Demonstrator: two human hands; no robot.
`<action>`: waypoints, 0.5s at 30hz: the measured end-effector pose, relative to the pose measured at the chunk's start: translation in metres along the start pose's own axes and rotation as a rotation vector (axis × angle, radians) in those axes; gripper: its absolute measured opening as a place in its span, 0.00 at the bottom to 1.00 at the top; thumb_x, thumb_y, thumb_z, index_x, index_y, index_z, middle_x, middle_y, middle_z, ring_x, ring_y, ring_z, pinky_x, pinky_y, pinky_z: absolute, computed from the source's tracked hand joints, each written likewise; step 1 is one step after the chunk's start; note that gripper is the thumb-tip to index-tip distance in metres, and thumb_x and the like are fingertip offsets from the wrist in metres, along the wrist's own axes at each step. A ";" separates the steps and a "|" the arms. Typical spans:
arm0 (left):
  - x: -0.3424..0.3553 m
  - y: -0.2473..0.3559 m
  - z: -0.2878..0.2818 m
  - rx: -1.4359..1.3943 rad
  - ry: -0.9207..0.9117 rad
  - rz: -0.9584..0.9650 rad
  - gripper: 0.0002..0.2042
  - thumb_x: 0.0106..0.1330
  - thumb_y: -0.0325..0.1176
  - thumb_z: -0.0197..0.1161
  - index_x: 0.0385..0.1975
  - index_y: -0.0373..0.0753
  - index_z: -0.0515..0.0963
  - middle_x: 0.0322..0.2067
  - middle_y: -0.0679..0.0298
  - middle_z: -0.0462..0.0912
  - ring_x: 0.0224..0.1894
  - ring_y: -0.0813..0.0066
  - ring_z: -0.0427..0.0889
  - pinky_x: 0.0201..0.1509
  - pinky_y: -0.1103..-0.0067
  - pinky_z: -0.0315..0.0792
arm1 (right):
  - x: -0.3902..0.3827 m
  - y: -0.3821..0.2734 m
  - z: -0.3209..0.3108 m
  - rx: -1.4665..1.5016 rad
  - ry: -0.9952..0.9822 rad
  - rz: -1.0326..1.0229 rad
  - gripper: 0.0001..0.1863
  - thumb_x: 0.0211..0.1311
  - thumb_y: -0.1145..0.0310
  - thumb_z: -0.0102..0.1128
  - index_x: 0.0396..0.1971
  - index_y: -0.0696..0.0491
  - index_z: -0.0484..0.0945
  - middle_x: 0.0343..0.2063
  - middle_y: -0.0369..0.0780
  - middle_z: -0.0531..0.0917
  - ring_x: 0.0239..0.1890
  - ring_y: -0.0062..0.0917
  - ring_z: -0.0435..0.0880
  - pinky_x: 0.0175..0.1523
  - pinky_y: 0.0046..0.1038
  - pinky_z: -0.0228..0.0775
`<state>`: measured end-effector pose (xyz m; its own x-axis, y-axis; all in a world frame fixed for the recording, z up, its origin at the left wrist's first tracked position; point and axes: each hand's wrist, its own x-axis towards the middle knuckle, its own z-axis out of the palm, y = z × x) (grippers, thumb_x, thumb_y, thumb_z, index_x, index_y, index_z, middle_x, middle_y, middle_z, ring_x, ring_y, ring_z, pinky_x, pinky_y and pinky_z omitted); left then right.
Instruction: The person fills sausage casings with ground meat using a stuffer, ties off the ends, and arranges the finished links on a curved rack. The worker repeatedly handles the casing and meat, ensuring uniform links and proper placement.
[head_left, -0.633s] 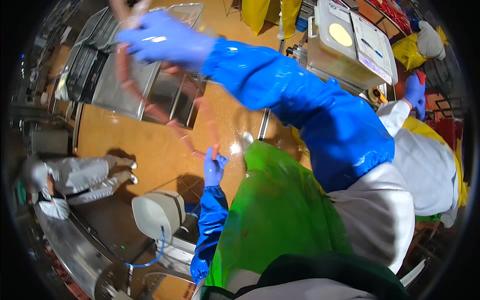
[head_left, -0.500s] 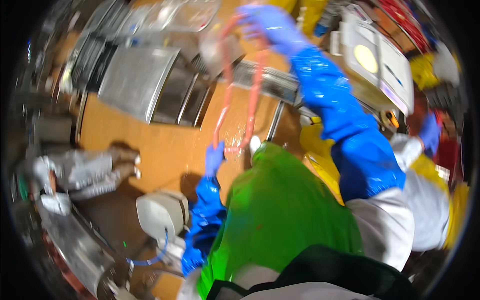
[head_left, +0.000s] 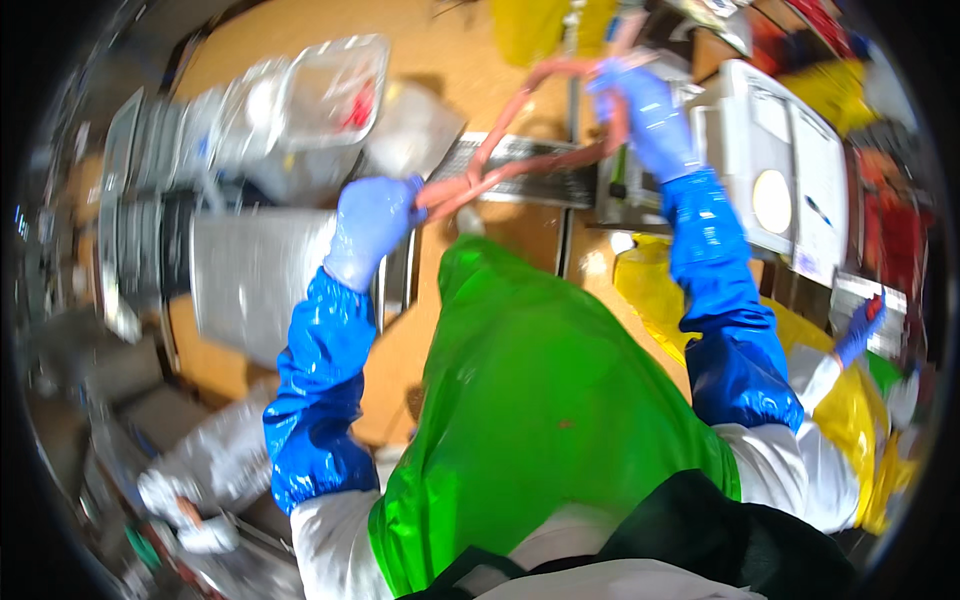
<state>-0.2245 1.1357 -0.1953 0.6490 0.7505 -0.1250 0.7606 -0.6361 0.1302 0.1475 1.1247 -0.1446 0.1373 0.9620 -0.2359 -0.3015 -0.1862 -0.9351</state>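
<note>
Hands gloved, we grip a pink sausage rope (head_left: 520, 165): our left hand (head_left: 372, 222) clenches its lower end. Our right hand (head_left: 640, 115) grasps the higher end, its length slanting up-right between them.

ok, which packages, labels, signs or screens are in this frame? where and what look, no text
Clear plastic tray: upper left, rectangular, something red inside.
White machine: upper right, behind the right hand, boxy, with a round pale-yellow disc on its face.
White sheet or label: right edge, under another person's blue-gloved hand; too blurred to tell more.
No clear screen or sign.
</note>
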 end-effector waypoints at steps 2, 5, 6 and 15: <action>0.060 0.012 -0.027 -0.024 0.023 0.281 0.07 0.53 0.39 0.65 0.26 0.44 0.78 0.23 0.57 0.80 0.29 0.55 0.81 0.30 0.62 0.72 | 0.022 0.010 0.013 -0.345 -0.072 -0.168 0.12 0.67 0.63 0.53 0.36 0.56 0.79 0.26 0.35 0.80 0.27 0.18 0.76 0.35 0.21 0.72; 0.145 0.036 -0.067 -0.028 -0.013 0.566 0.06 0.53 0.38 0.65 0.25 0.45 0.78 0.23 0.60 0.81 0.29 0.58 0.82 0.28 0.66 0.73 | 0.029 0.018 0.074 -0.380 -0.138 -0.177 0.08 0.64 0.66 0.58 0.34 0.56 0.80 0.30 0.36 0.82 0.27 0.19 0.76 0.33 0.20 0.71; 0.173 0.037 -0.068 -0.016 -0.089 0.588 0.07 0.53 0.40 0.65 0.28 0.46 0.78 0.23 0.61 0.81 0.30 0.60 0.83 0.28 0.69 0.73 | 0.037 0.016 0.075 -0.453 -0.174 -0.151 0.08 0.64 0.67 0.59 0.36 0.56 0.80 0.32 0.37 0.82 0.31 0.21 0.76 0.37 0.23 0.71; 0.352 0.027 -0.066 -0.609 -0.232 0.447 0.21 0.58 0.41 0.67 0.50 0.42 0.72 0.38 0.55 0.78 0.39 0.61 0.80 0.44 0.70 0.74 | 0.112 0.032 -0.015 -0.416 -0.099 0.166 0.23 0.54 0.67 0.67 0.50 0.58 0.76 0.39 0.39 0.83 0.39 0.22 0.79 0.46 0.27 0.73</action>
<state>0.0235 1.3945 -0.1708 0.9289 0.3478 -0.1268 0.3264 -0.6076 0.7241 0.1676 1.2229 -0.2051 0.0217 0.9230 -0.3843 0.0954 -0.3845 -0.9182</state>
